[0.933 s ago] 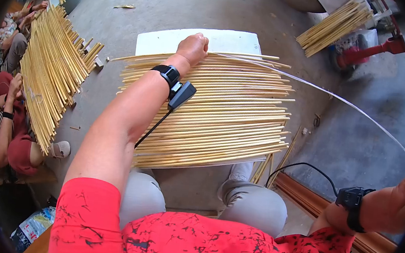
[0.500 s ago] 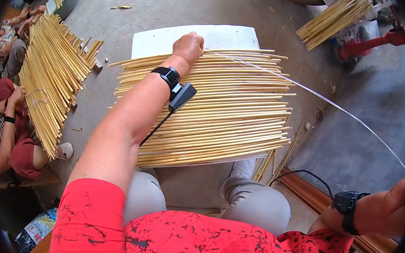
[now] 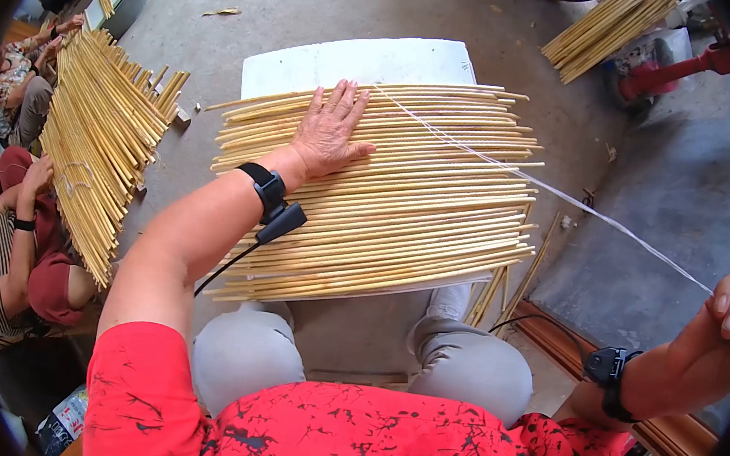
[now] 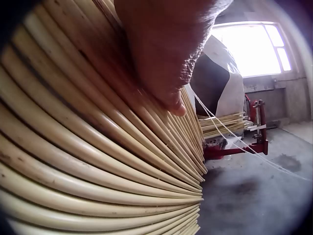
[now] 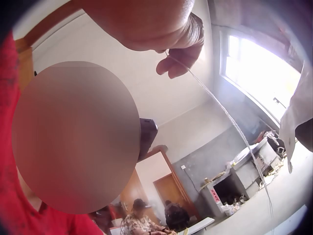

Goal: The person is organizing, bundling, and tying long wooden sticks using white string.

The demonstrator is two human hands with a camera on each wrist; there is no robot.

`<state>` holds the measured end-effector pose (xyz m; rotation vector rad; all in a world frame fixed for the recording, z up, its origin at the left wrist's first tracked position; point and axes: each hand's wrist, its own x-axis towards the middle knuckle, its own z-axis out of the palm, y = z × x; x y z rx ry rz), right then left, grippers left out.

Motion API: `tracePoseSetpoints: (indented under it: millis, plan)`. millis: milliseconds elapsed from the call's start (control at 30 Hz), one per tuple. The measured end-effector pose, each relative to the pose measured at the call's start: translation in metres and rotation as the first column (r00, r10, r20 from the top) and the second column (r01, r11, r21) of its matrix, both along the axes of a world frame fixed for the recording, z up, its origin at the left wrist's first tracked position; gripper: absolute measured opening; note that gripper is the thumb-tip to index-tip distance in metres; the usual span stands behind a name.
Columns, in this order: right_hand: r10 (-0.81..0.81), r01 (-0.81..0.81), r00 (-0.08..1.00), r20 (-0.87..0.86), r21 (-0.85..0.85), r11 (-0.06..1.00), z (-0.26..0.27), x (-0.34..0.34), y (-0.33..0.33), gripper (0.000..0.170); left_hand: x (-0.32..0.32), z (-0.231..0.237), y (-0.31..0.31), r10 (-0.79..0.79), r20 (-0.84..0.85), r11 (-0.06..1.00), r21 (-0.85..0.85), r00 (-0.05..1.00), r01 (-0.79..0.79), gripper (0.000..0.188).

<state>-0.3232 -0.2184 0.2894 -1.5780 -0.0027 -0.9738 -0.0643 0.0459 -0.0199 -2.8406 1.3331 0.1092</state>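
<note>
Many slender pale-yellow sticks lie side by side as a mat [image 3: 392, 222] on a white board [image 3: 355, 58] in front of the person. The left hand [image 3: 332, 135] rests flat on the mat near its far edge, fingers spread; the left wrist view shows the thumb [image 4: 173, 100] against the sticks. Out at the far right, the right hand [image 3: 718, 325] pinches a white string [image 3: 595, 213]. This string runs from the mat's far edge, just beyond the left fingertips, over the sticks to the raised right hand, and shows as a doubled strand in the left wrist view.
Two other people sit at the left by a second stick mat [image 3: 97, 136]. A stick bundle [image 3: 608, 32] and a red metal stand [image 3: 687, 73] are at the back right. Loose sticks [image 3: 532, 275] and a brown wooden frame [image 3: 563, 357] lie on the floor at the right.
The left hand, earlier a fist at the mat's far edge, has opened and lies flat on the sticks, slightly nearer. The right hand has moved a little inward, still with the string.
</note>
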Motion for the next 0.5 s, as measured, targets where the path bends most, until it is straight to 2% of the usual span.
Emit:
tracePoseSetpoints:
  millis: [33, 133, 233, 267, 400, 500]
  plan:
    - [0.118, -0.120, 0.993, 0.031, 0.113, 0.986, 0.001, -0.001, -0.004, 0.013, 0.000, -0.004, 0.001, 0.001, -0.004, 1.000, 0.000, 1.000, -0.001, 0.092]
    - [0.150, -0.151, 0.988, 0.022, 0.162, 0.975, -0.002, -0.005, -0.006, 0.014, -0.002, -0.005, 0.000, -0.009, 0.069, 0.999, -0.039, 0.998, 0.011, 0.089]
    - [0.161, -0.158, 0.987, -0.004, 0.155, 0.975, 0.001, -0.002, 0.002, 0.016, -0.004, -0.006, 0.000, 0.012, 0.068, 1.000, 0.010, 0.998, -0.012, 0.088]
    - [0.147, -0.139, 0.989, -0.034, 0.166, 0.976, 0.002, 0.000, 0.002, 0.016, -0.005, -0.009, 0.002, 0.001, 0.073, 0.998, -0.061, 0.997, 0.004, 0.089]
    - [0.166, -0.163, 0.986, -0.022, 0.118, 0.980, -0.007, -0.011, -0.007, 0.019, 0.006, -0.008, -0.008, -0.007, 0.112, 1.000, -0.017, 0.994, 0.009, 0.084]
    - [0.159, -0.149, 0.985, -0.072, 0.126, 0.981, -0.012, -0.015, -0.005, 0.016, 0.008, -0.006, -0.003, 0.005, 0.054, 1.000, -0.025, 0.999, -0.004, 0.083]
